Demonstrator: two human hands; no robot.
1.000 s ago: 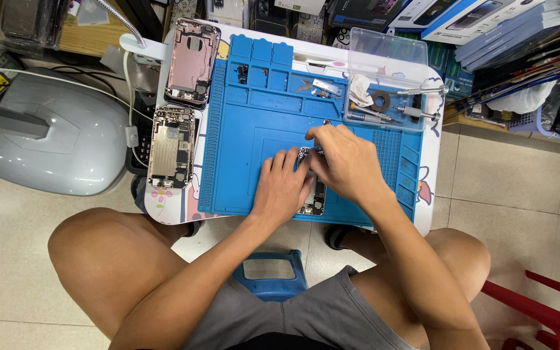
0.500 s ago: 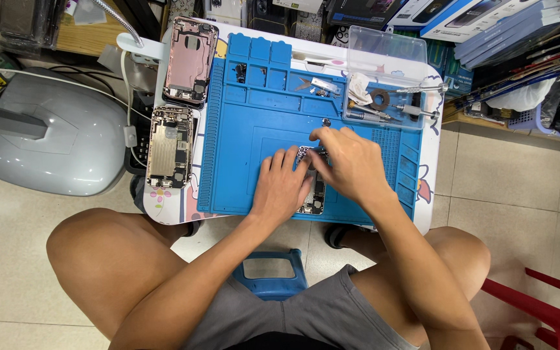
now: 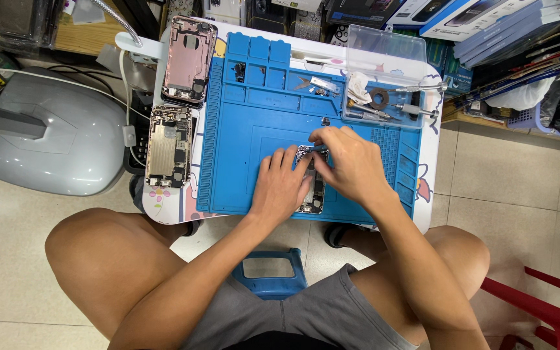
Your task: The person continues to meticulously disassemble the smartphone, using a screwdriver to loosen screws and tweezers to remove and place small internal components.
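An opened phone body (image 3: pixel 312 192) lies on a blue work mat (image 3: pixel 254 123), mostly covered by my hands. My left hand (image 3: pixel 280 186) rests flat on its left side, fingers pressing it down. My right hand (image 3: pixel 351 165) is curled over its top right, pinching a thin tool (image 3: pixel 317 148) against the phone's upper end. What the tool's tip touches is hidden.
Two more opened phone bodies, a pink one (image 3: pixel 188 61) and a gold one (image 3: pixel 169 146), lie left of the mat. A clear tray (image 3: pixel 384 58) with tools sits at the back right. A grey casing (image 3: pixel 53 139) stands left, a red stool (image 3: pixel 552 311) right.
Both hands stay on the phone; the fingers have only shifted slightly.
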